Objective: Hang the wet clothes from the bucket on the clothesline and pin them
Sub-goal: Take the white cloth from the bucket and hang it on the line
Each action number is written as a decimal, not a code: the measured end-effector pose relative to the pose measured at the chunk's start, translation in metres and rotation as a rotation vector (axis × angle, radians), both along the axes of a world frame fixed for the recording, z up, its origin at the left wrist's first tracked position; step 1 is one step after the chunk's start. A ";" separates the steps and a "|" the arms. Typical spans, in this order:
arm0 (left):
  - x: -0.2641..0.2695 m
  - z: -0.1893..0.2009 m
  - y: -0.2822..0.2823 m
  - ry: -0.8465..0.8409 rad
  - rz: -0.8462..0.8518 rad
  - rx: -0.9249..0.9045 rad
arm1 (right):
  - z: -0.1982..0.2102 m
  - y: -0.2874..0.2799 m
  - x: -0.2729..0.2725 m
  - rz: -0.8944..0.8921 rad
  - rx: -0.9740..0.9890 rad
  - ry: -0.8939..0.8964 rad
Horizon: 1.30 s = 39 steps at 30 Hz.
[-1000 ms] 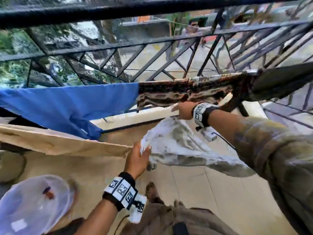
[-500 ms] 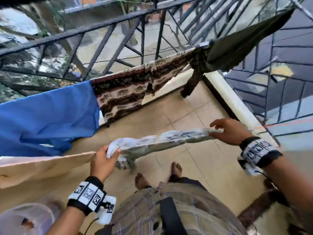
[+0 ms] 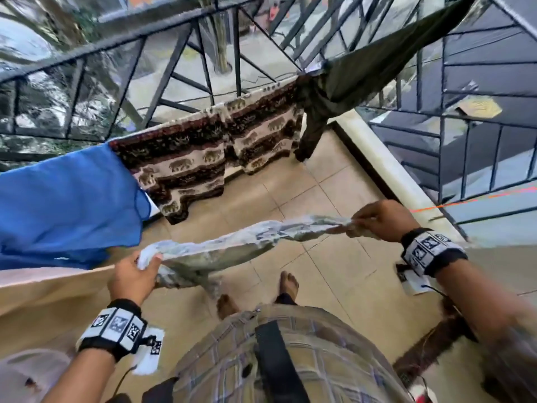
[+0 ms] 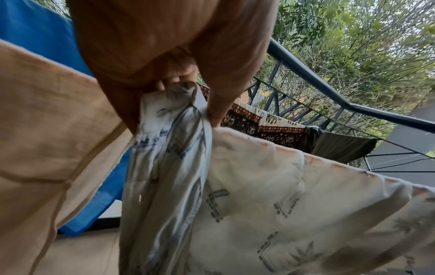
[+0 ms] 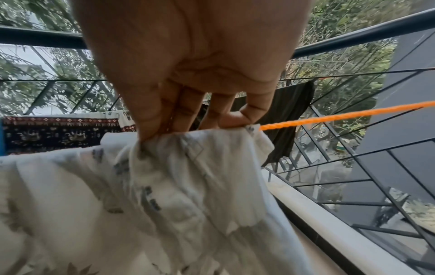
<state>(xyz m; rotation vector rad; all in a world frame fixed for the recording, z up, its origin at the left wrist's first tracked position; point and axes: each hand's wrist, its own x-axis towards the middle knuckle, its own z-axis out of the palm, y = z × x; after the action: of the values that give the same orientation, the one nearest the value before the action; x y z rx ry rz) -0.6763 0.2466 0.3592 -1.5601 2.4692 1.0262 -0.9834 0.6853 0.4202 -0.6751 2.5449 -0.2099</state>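
Note:
A white printed cloth (image 3: 232, 245) stretches between my two hands above the tiled floor. My left hand (image 3: 132, 276) grips its bunched left end (image 4: 169, 119). My right hand (image 3: 377, 219) pinches the right end (image 5: 200, 147), right beside the orange clothesline (image 5: 341, 115) that runs off to the right (image 3: 470, 200). On the lines hang a beige cloth (image 3: 43, 289), a blue cloth (image 3: 64, 205), an elephant-print cloth (image 3: 209, 152) and a dark green garment (image 3: 363, 68). The pale bucket (image 3: 26, 376) shows at the lower left corner.
A dark metal railing (image 3: 162, 33) with diagonal bars encloses the balcony, with a low white ledge (image 3: 386, 181) below it on the right. My bare feet (image 3: 287, 283) stand on beige tiles. A dark mat (image 3: 430, 347) lies at the lower right.
My right hand came down from the elephant-print cloth and drew the white cloth out to the right. The cloth went from hanging loose to stretched between both hands. The view tilted down.

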 end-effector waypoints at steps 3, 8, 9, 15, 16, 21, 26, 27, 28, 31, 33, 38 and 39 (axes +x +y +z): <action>-0.002 0.005 0.005 -0.030 -0.012 -0.060 | 0.002 -0.002 -0.004 -0.106 -0.144 0.041; -0.001 0.006 0.010 -0.063 0.014 -0.079 | 0.025 -0.005 -0.020 -0.341 -0.542 0.014; 0.000 0.005 0.012 -0.072 0.019 -0.079 | 0.033 -0.007 -0.026 -0.361 -0.611 0.022; 0.003 0.007 0.019 -0.078 0.055 -0.078 | 0.089 -0.038 -0.119 -0.324 -0.707 0.157; 0.002 0.008 0.020 -0.073 0.054 -0.075 | 0.091 -0.044 -0.136 -0.312 -0.641 0.202; 0.000 0.014 0.024 -0.081 0.062 -0.081 | 0.067 -0.054 -0.151 -0.240 -0.252 0.182; 0.004 0.009 0.023 -0.068 0.069 -0.073 | 0.041 -0.037 -0.067 -0.151 -0.168 0.095; 0.005 0.009 0.023 -0.064 0.070 -0.072 | 0.036 -0.030 -0.048 -0.155 -0.185 0.091; 0.005 0.008 0.023 -0.059 0.072 -0.070 | 0.033 -0.022 -0.031 -0.155 -0.192 0.101; 0.007 0.006 0.021 -0.054 0.055 -0.061 | 0.012 0.003 0.016 -0.146 -0.173 0.104; 0.008 0.006 0.019 -0.067 0.052 -0.055 | -0.010 0.020 0.039 -0.193 -0.138 0.018; 0.013 0.010 0.015 -0.064 0.023 -0.054 | -0.061 0.024 0.063 -0.288 -0.143 -0.154; 0.013 0.012 0.014 -0.060 0.011 -0.059 | -0.066 0.017 0.065 -0.327 -0.201 -0.186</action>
<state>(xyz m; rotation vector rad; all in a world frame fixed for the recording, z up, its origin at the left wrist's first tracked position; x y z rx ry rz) -0.6631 0.2610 0.3711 -1.5982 2.4754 0.9017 -0.9186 0.7022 0.3537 -0.2877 2.4583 -0.6167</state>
